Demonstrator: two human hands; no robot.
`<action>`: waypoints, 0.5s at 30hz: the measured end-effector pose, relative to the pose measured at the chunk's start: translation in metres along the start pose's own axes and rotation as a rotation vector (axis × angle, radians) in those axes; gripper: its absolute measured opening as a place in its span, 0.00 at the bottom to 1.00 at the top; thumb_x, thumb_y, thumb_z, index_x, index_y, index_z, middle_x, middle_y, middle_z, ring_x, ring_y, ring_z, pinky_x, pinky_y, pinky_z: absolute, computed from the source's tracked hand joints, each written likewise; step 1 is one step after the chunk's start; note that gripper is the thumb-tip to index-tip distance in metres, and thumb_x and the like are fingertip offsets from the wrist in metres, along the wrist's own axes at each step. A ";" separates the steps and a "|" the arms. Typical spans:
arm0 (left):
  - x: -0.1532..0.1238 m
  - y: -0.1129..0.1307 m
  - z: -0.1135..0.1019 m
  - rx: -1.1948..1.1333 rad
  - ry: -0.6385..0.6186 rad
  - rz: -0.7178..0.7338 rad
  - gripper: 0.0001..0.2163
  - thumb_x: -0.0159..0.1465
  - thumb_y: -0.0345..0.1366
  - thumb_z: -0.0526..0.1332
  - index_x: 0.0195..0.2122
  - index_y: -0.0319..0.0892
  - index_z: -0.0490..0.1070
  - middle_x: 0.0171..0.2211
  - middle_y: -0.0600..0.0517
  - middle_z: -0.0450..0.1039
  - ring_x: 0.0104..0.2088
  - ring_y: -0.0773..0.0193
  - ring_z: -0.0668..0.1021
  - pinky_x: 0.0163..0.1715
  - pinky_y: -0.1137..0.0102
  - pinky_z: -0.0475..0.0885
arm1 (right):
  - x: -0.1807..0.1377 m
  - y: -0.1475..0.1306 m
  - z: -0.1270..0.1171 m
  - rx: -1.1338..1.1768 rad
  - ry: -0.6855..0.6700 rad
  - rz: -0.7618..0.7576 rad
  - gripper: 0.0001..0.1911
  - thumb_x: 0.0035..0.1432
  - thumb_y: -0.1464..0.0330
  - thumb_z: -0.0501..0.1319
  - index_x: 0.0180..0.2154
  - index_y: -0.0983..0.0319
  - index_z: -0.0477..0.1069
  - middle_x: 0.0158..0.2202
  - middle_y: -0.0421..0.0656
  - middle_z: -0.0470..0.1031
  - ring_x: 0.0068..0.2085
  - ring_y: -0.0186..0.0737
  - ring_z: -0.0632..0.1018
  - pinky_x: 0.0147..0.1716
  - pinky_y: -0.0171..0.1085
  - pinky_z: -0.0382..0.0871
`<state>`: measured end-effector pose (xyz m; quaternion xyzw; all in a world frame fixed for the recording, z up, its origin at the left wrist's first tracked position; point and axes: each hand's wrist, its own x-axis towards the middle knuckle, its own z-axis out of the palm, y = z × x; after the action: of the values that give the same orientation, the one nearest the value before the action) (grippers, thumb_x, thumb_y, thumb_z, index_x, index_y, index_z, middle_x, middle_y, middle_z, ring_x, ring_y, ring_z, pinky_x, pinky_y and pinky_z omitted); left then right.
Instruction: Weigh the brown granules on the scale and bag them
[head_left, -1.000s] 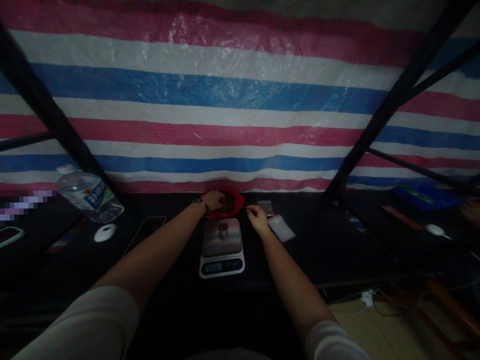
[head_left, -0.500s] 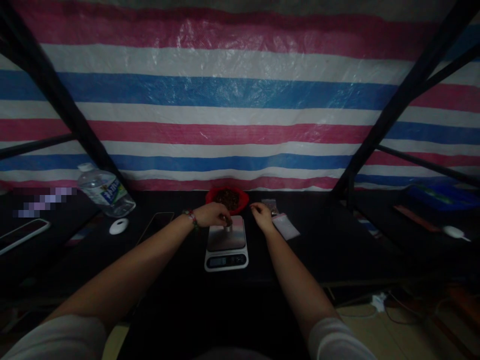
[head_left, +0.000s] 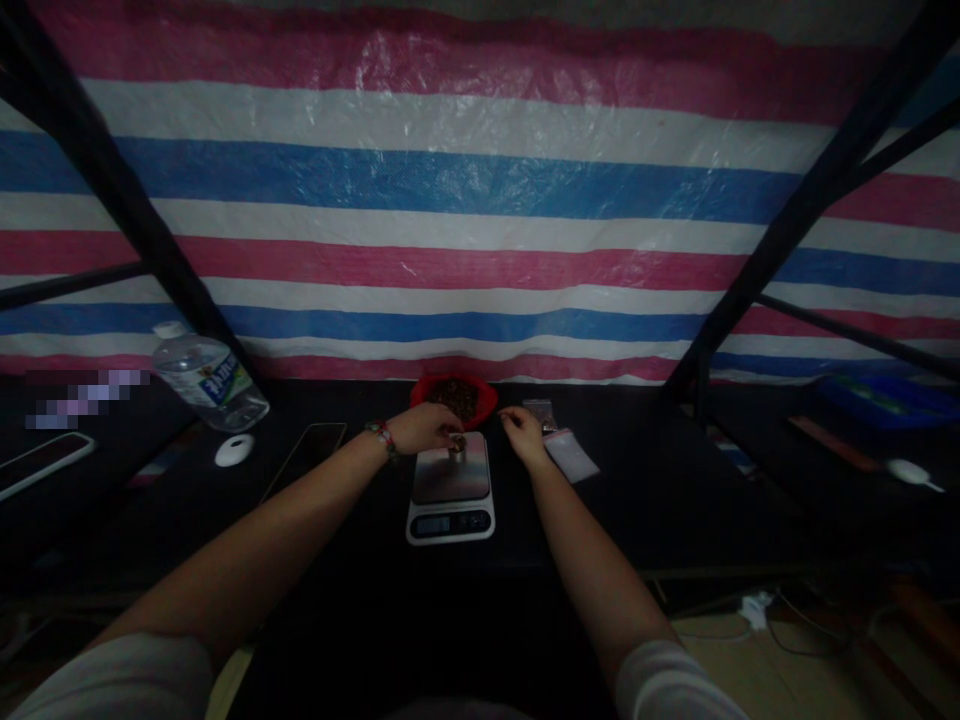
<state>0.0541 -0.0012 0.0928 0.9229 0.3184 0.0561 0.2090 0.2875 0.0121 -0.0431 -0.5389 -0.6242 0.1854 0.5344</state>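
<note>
A white kitchen scale (head_left: 450,490) with a metal top and a small display lies in front of me. On its plate stands a small metal cup (head_left: 457,452) with brown bits showing at its mouth. My left hand (head_left: 424,430), a beaded bracelet on its wrist, bends its closed fingers down at the far rim of the cup; what they pinch is hidden. Behind the scale sits a red bowl (head_left: 489,397) of small brown pieces. To its right, my right hand (head_left: 523,432) has thumb and fingertips together; anything between them is too small to make out.
Small plastic bags, one printed (head_left: 538,410) and one whitish (head_left: 571,456), lie right of my right hand. A phone (head_left: 307,455), a white mouse (head_left: 235,450) and a tilted clear bottle (head_left: 210,380) are at left. Black slanted posts (head_left: 739,290) frame a striped sheet.
My left fingers have shifted slightly up and back from the cup's mouth, so more of its brown contents shows. My right hand stays nearly still.
</note>
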 end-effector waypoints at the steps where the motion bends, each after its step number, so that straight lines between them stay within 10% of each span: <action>1: 0.001 0.001 0.000 0.023 0.000 0.000 0.10 0.55 0.36 0.62 0.38 0.43 0.77 0.36 0.50 0.76 0.35 0.63 0.75 0.34 0.75 0.65 | 0.000 0.000 0.000 0.001 -0.002 0.005 0.10 0.53 0.68 0.55 0.34 0.61 0.75 0.35 0.43 0.77 0.39 0.41 0.75 0.43 0.39 0.67; 15: -0.005 -0.032 0.005 0.186 -0.034 -0.053 0.12 0.57 0.30 0.55 0.38 0.42 0.76 0.34 0.51 0.77 0.33 0.65 0.76 0.33 0.75 0.66 | 0.000 0.001 0.000 0.014 -0.004 0.014 0.11 0.53 0.68 0.55 0.34 0.61 0.76 0.35 0.44 0.77 0.39 0.42 0.76 0.41 0.40 0.67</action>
<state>0.0336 0.0170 0.0752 0.9304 0.3430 0.0051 0.1290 0.2878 0.0128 -0.0437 -0.5391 -0.6201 0.1948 0.5356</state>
